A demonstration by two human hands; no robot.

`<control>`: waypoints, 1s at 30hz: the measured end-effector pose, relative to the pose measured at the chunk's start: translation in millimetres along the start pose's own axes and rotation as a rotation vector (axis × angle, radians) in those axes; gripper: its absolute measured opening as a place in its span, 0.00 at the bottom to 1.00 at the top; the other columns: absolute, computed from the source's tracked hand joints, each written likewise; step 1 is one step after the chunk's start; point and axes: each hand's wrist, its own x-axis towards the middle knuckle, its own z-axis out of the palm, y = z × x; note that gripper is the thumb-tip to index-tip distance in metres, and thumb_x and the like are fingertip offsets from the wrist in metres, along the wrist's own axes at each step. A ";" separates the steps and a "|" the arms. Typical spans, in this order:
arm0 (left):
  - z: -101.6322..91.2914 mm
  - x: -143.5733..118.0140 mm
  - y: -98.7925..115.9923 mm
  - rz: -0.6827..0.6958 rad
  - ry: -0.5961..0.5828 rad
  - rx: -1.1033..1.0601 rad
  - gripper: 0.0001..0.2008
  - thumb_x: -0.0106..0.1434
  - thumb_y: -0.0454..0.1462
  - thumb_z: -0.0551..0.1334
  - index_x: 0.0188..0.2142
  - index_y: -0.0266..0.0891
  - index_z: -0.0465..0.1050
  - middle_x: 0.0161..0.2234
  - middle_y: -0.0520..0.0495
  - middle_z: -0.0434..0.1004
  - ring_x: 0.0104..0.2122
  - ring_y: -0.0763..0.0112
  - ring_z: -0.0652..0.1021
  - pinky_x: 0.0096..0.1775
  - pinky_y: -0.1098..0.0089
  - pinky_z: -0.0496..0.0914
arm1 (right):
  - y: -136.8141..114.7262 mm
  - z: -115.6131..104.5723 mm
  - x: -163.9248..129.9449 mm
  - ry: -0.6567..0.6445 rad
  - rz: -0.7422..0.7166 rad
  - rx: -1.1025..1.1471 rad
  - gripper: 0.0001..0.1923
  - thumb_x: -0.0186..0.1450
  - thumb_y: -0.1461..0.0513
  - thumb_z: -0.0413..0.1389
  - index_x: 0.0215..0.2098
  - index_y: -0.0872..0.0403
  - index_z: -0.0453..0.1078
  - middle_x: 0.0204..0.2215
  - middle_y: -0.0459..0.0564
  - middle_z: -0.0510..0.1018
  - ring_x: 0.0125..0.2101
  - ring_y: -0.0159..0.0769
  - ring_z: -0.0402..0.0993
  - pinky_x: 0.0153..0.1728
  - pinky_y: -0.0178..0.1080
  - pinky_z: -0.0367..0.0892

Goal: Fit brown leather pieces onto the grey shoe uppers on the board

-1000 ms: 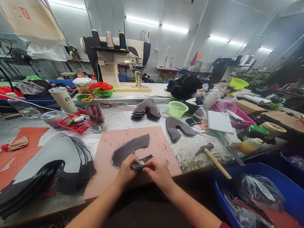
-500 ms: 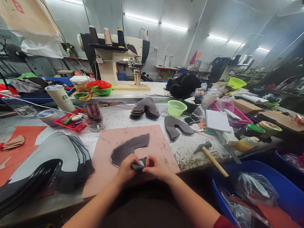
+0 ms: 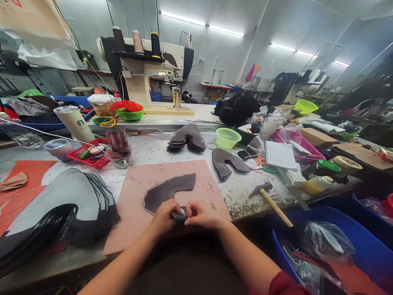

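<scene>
1. Dark grey and pliable-looking in the head view: a U-shaped piece (image 3: 167, 190), far leg flat on the pink board (image 3: 132, 180), end of the near leg gathered between both hands.
2. Left hand (image 3: 165, 217): fingers curled, thumb closed down, with the near leg's end in its grip.
3. Right hand (image 3: 202, 215): thumb and forefinger drawn almost together at that same end, edge apparently pinched between; remaining fingers curled, exact hold partly hidden.
4. Close by the fingertips: a small pale patch against the grey, probably the underside of a turned edge.
5. Progress, by judgement: work on the near leg's end under way, not finished; a pale line round the outer curve, with no telling whether done or left.
6. Beyond the board: a small stack of grey pieces (image 3: 187, 137) and, to the right, a single grey piece (image 3: 229, 162), alike in shape, perhaps already done.
7. At far left: a larger pile of pale-and-black pieces (image 3: 82, 184), stage unclear.
8. Right of the board: a hammer (image 3: 276, 207), well apart from both hands.
</scene>
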 end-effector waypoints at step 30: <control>3.1 6.3 0.2 0.091 -0.028 0.190 0.14 0.52 0.42 0.61 0.18 0.39 0.60 0.20 0.55 0.64 0.23 0.75 0.67 0.31 0.73 0.61 | -8.9 -29.9 -49.6 0.487 -0.210 -0.545 0.12 0.61 0.63 0.45 0.38 0.54 0.68 0.37 0.50 0.74 0.39 0.36 0.68 0.41 0.37 0.61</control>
